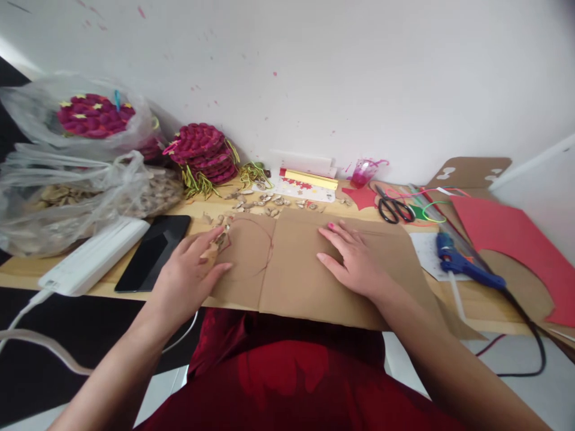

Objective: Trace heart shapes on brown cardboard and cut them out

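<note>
A folded brown cardboard sheet (296, 269) lies on the wooden table (27, 266) in front of me, with a circle drawn on its left part. My left hand (188, 272) rests on the sheet's left edge, fingers pinched on a few small tan shells (220, 240). Flat on the middle of the cardboard lies my right hand (354, 257), fingers spread and holding nothing.
Loose shells (265, 203) lie scattered behind the cardboard. Clear bags of shells (67, 203) and dark red round ornaments (204, 149) sit at the left, with a black phone (153, 251) and white power strip (90, 257). Scissors (393, 206), a blue glue gun (462, 263) and red paper (516, 245) are at right.
</note>
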The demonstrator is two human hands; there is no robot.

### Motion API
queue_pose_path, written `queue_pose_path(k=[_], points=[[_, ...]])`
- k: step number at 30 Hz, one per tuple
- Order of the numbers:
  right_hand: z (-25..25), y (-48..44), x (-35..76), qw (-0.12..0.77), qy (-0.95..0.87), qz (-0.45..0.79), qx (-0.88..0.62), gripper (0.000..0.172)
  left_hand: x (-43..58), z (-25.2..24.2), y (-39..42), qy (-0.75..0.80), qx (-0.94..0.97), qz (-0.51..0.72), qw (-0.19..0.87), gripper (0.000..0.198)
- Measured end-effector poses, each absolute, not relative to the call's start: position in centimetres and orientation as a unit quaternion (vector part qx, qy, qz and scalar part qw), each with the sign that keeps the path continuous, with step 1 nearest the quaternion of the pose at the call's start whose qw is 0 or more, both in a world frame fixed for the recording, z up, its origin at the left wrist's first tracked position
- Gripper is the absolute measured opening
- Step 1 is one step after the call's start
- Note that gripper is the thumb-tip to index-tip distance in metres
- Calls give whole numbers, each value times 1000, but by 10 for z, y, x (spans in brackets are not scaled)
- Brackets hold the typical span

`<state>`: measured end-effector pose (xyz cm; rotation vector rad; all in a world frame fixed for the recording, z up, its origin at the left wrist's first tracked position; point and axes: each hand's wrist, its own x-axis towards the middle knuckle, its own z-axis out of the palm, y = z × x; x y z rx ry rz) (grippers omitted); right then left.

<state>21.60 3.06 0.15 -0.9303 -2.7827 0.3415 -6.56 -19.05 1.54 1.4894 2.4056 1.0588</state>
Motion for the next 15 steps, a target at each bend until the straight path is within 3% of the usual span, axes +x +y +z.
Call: queue_pose_path(k=[3,6,12,15], points=[[3,30,216,100,-936,117,-318,60,-57,12,-191,754,589,282,-74,41],[6,28,216,96,-934,128,-319,60,-44,9,-192,663,699,263,-57,35],[8,26,215,96,-933,140,-317,64,-35,-10,-190,591,782,173,-94,59],[7,26,215,101,-933,135,-317,64,-35,-22,-190,588,781,173,-117,59]])
